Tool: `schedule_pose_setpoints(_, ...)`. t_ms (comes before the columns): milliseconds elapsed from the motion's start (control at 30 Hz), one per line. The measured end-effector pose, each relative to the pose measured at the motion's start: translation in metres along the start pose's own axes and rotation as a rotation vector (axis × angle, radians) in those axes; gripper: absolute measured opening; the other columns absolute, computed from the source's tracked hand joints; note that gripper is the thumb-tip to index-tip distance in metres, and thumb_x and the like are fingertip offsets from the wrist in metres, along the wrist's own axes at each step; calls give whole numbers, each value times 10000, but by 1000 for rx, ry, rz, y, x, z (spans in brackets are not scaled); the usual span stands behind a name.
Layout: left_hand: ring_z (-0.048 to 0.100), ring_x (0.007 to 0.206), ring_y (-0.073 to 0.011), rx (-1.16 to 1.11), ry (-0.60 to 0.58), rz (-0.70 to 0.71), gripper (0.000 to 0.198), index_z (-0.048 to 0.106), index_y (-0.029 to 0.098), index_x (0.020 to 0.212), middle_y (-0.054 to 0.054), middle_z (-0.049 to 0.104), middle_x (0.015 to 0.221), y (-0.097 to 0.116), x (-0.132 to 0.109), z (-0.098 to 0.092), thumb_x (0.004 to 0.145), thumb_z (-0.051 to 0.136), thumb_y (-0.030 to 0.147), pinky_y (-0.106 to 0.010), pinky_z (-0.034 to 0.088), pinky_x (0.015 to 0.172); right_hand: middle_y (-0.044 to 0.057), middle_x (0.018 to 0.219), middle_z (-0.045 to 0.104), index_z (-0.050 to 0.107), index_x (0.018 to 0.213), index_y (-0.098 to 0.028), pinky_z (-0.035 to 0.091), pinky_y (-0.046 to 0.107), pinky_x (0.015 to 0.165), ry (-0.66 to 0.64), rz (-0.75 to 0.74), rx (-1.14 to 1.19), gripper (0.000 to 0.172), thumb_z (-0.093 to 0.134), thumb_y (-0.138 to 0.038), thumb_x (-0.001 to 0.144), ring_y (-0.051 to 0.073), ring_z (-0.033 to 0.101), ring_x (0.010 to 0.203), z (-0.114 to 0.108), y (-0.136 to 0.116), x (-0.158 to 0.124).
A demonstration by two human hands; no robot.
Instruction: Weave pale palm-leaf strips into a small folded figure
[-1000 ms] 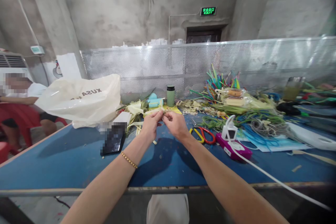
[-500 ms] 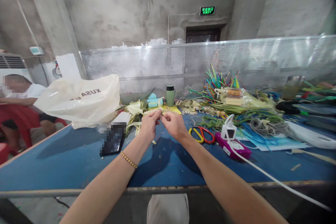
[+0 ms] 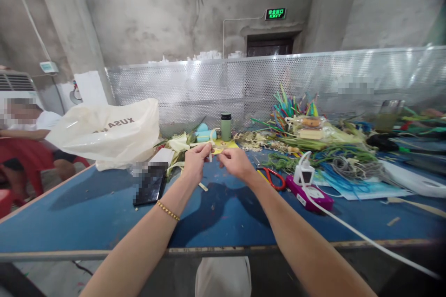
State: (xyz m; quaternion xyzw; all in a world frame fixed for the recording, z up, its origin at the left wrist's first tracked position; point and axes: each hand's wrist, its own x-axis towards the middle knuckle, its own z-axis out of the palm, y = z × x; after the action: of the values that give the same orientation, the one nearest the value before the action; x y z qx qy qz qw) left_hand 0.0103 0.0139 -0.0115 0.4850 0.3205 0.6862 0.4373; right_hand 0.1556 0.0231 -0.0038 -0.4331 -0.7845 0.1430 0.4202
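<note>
My right hand (image 3: 239, 165), its grip unclear, has parted from my left hand (image 3: 195, 163), seemingly leaving the strip (image 3: 210, 155) pinched in left fingers only.

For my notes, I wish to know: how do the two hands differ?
The left hand has a gold bracelet on its wrist; the right hand has none. The left hand holds a pale strip; whether the right hand holds anything, I cannot tell. Both hands are above the blue table.
</note>
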Motion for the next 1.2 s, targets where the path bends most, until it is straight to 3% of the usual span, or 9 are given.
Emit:
schedule_pose_setpoints(67, 432, 504, -79, 61, -48, 27, 343, 652, 133, 633, -5, 574, 569, 2, 0, -1, 632, 762, 458, -234, 306, 509, 32, 573, 652, 683, 679, -153, 359, 232, 490, 124, 141, 70, 181, 544, -225, 770, 111, 492, 454, -10, 10, 6)
schedule_pose_setpoints(133, 437, 502, -83, 104, -140, 31, 335, 649, 133, 629, -14, 575, 562, 4, -2, -1, 670, 739, 452, -234, 310, 508, 34, 637, 661, 703, 829, -137, 370, 229, 482, 286, 173, 220, 219, 529, -264, 787, 102, 483, 458, -19, 15, 10)
schedule_pose_setpoints(167, 436, 499, -85, 119, -193, 24, 329, 651, 134, 637, -16, 575, 559, 4, -3, -1, 685, 728, 450, -234, 311, 506, 28, 633, 648, 699, 862, -129, 371, 226, 477, 292, 169, 315, 245, 541, -299, 785, 99, 475, 461, -22, 14, 10)
schedule_pose_setpoints(300, 434, 494, -94, 171, -343, -21, 308, 633, 142, 620, -30, 584, 555, 3, -7, 2, 718, 702, 426, -242, 318, 511, -6, 598, 576, 675, 765, -125, 371, 209, 497, 12, 42, 555, 313, 651, -433, 718, 85, 463, 518, -26, 2, 4)
schedule_pose_setpoints(400, 453, 498, -105, 194, -361, -47, 302, 599, 148, 575, -38, 581, 532, 5, -10, 3, 729, 688, 392, -251, 329, 525, -23, 542, 528, 628, 641, -126, 350, 206, 489, 28, 34, 536, 340, 681, -457, 696, 74, 434, 501, -24, -3, 1)
schedule_pose_setpoints(800, 454, 517, -115, 364, -365, 39, 283, 581, 161, 520, -24, 563, 518, 17, -18, 9, 727, 657, 337, -264, 344, 566, 7, 498, 556, 529, 530, -153, 347, 217, 446, 152, 86, 322, 410, 633, -494, 732, 86, 449, 441, -19, 4, 4)
schedule_pose_setpoints(1033, 456, 510, -121, 373, -366, 37, 264, 612, 166, 530, -20, 566, 506, 14, -15, 6, 716, 674, 343, -253, 348, 542, 11, 513, 572, 533, 543, -158, 358, 226, 467, 208, 87, 249, 355, 609, -436, 750, 102, 473, 460, -18, 9, 6)
schedule_pose_setpoints(1200, 472, 463, -113, 470, -358, 29, 271, 604, 161, 515, -18, 550, 477, 5, -10, 1, 711, 677, 333, -236, 337, 480, 49, 725, 686, 678, 762, -140, 428, 235, 601, 177, -62, 177, 233, 591, -356, 771, 138, 582, 642, -20, 6, 6)
